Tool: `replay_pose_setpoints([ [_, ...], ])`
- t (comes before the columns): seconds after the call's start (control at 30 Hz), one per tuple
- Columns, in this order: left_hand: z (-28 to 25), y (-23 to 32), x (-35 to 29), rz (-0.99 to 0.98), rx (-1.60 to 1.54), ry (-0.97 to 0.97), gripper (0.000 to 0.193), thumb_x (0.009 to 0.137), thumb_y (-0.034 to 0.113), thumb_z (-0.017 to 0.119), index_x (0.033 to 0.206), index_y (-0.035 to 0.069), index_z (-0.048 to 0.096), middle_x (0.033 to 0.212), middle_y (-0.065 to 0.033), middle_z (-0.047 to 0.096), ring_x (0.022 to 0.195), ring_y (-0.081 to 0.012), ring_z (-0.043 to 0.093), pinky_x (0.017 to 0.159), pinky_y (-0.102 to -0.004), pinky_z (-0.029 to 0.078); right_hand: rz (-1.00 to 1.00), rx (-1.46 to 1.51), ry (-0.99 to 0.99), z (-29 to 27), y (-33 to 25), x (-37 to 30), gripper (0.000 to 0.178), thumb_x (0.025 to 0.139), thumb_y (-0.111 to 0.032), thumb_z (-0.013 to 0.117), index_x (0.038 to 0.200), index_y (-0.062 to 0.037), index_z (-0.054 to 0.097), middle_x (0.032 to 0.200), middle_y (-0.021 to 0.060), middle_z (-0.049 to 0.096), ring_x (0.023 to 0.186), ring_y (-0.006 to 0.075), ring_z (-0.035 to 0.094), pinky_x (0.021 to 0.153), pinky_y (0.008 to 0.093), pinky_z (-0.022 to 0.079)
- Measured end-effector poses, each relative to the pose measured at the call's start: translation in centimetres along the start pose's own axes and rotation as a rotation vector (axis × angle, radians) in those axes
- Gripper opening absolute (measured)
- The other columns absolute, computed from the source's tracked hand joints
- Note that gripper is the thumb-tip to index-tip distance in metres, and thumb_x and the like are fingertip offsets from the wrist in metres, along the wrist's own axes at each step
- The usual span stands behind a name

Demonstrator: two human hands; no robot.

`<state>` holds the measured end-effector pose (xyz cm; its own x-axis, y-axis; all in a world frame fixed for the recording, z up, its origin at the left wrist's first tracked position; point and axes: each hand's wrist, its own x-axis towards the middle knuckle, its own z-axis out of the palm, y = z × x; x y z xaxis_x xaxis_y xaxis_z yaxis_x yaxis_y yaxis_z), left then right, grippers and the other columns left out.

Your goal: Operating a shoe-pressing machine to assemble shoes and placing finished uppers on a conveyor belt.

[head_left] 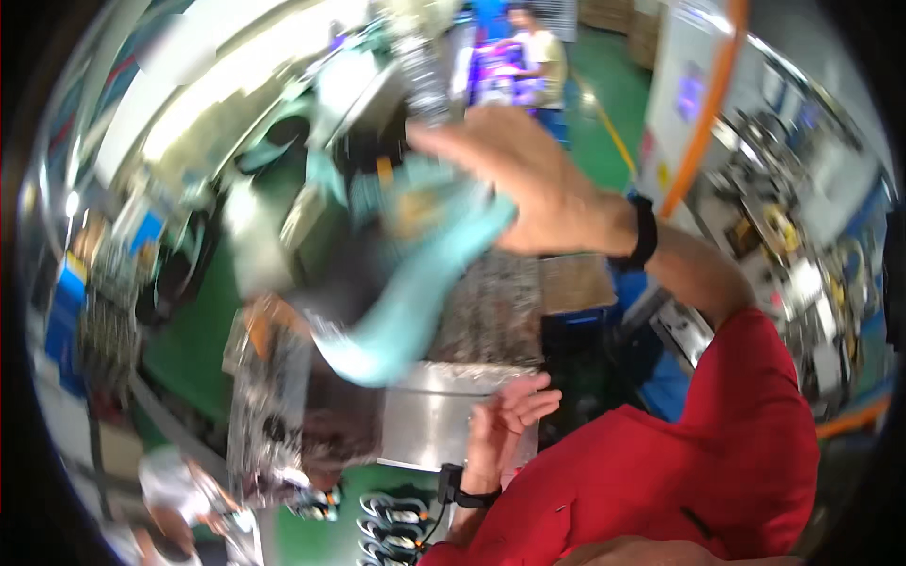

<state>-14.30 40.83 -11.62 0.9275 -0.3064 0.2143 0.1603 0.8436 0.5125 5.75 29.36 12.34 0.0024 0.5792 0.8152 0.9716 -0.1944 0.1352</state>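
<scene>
My right hand [543, 184] reaches across the upper middle, a black band at its wrist. It grips one end of a teal shoe [396, 316], which is smeared by motion and has a dark inner part. How the fingers close round the shoe is partly hidden. Lower down, my left hand [510, 420] is held open with its fingers apart and nothing in it. It hovers beside a bare metal surface [429, 424] at the front of a worn bench [491, 311], and a black strap with a cord is on its wrist.
More teal shoe parts [274, 141] hang by machinery at the upper left. Several dark sandals [392, 524] stand in a row at the bottom. A co-worker [538, 66] is at the far end, another person [179, 491] at lower left. An orange pole [708, 104] rises at right.
</scene>
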Motion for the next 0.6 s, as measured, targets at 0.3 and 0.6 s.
replay_pose_setpoints([
  [0.3,13.6,-15.2,9.5,-0.651,-0.09,-0.305,0.081,0.088,0.054,0.056,0.147,0.004,0.03,0.146,-0.0166,0.037,0.115,-0.0383,0.054,0.096,-0.0531,0.047,0.523,-0.461,-0.216,-24.9,-14.1,-25.6,0.063,0.074,-0.008,0.07,0.133,-0.0148,0.048,0.143,0.0105,0.043,0.135,0.0299,0.039,0.112,0.0559,0.026],
  [0.6,28.0,-42.1,15.4,-0.423,0.741,-0.461,0.05,0.096,0.014,0.057,0.14,-0.002,0.039,0.127,-0.0131,0.058,0.11,-0.0177,0.058,0.094,-0.03,0.047,1.423,0.056,0.957,-37.3,-25.8,-47.3,0.087,0.068,-0.016,0.08,0.143,-0.0067,0.036,0.13,0.0101,0.054,0.113,0.0177,0.055,0.097,0.032,0.045],
])
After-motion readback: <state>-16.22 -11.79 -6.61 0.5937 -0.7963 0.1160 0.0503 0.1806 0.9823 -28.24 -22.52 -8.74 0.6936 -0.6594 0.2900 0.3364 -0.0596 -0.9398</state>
